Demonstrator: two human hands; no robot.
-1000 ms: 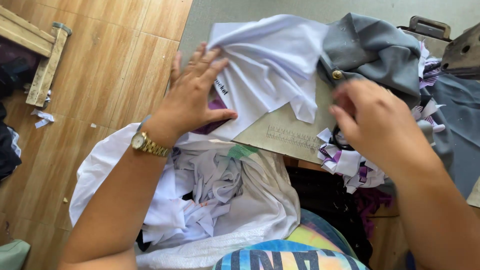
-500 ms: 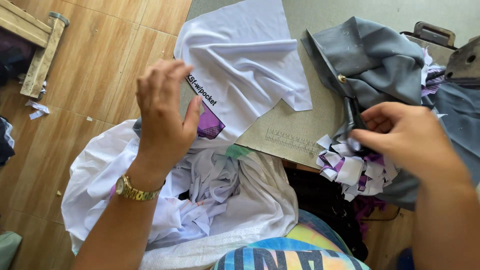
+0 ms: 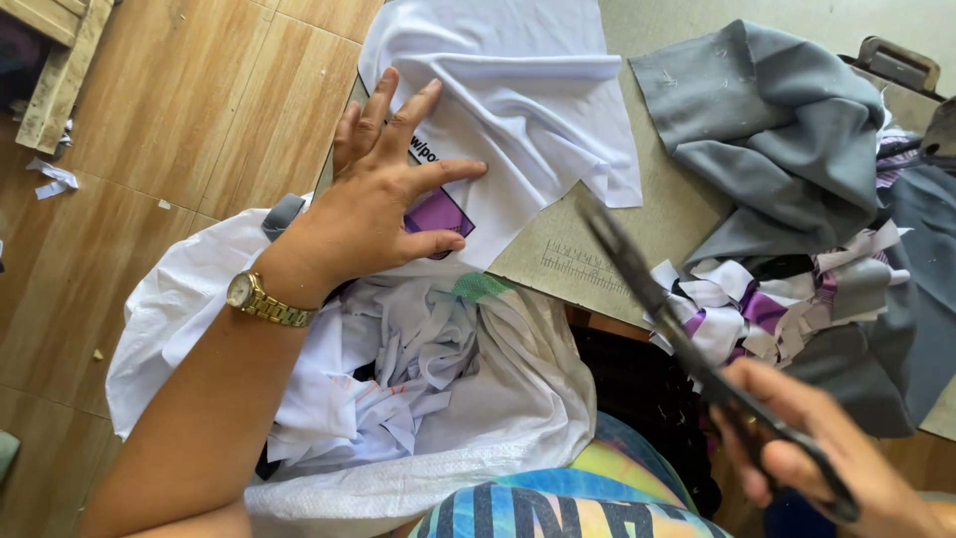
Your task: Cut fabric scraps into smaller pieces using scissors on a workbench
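White fabric piece, thin, limp, likely slippery; lies at the bench's near-left edge. Left hand pins it, fingers splayed flat, gripping nothing. Right hand closed around dark scissors; best held near the cut line.

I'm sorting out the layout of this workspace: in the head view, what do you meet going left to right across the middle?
Wooden floor → gold wristwatch → left hand on the white fabric → scissors → pile of purple and white scraps → grey cloth.
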